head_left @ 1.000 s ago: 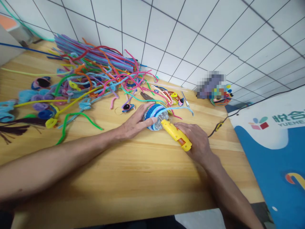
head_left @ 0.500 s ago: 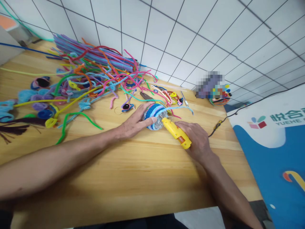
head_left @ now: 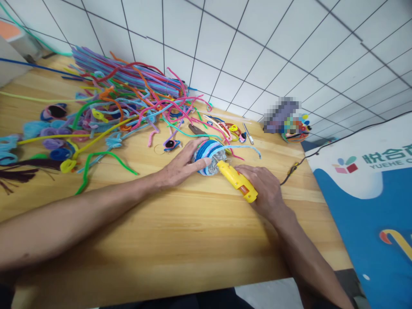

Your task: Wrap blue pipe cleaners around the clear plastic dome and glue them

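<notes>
1. Far left of the frame, a dark fringe (head_left: 24, 175) lies on the wooden table (head_left: 180, 244).
2. Beside it, toward the centre, lies a bent green pipe cleaner (head_left: 86, 174).
3. Upper left, a bundle of purple and blue pipe cleaners (head_left: 122, 71) rests near the tiled wall (head_left: 180, 30), with a multicoloured tangle in front.
4. At centre, the left hand (head_left: 178, 169) grips the striped ball (head_left: 206, 150) (blue, lilac and grey bands), thumb pressed on its near side; its other fingers are mostly hidden.
5. From the ball, a light-blue pipe cleaner (head_left: 240, 147) arches rightward.
6. Just right of centre, the yellow hot glue gun (head_left: 236, 180) aims its nozzle at the ball; I cannot tell whether they touch.
7. The right hand (head_left: 265, 184) has its fingers wrapped around the gun.
8. Right edge: a blue-and-white banner (head_left: 357, 219), crossed near its top by a black cord (head_left: 293, 168).
</notes>
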Motion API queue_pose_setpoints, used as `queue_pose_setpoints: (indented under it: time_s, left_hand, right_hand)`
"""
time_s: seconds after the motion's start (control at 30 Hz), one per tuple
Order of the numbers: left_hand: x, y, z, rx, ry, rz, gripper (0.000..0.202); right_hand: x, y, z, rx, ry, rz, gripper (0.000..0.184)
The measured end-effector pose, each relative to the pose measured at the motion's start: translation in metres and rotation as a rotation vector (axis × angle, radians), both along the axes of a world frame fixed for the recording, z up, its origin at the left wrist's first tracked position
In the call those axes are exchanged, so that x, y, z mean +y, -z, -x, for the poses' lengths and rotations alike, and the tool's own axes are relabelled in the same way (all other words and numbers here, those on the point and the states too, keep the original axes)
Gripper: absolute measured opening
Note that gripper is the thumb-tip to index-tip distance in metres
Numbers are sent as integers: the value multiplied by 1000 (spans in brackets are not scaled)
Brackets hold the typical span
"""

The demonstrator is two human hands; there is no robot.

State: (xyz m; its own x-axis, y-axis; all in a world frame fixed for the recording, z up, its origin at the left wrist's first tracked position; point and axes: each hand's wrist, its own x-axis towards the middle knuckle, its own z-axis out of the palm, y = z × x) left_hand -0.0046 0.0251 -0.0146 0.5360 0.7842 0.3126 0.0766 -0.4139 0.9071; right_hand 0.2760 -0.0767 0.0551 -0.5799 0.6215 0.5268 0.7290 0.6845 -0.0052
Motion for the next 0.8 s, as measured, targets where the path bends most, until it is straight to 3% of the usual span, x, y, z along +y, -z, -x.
queue_pose_setpoints:
  time_s: [0.33, 0.8]
  left_hand:
    - [-1, -2, 1, 14, 6, -7, 75]
    - [0, 2, 0, 0, 5, -27, 72]
  right_hand:
    - [0, -3, 3, -13, -12, -40, 28]
    - [-1, 0, 2, 2, 11, -14, 37]
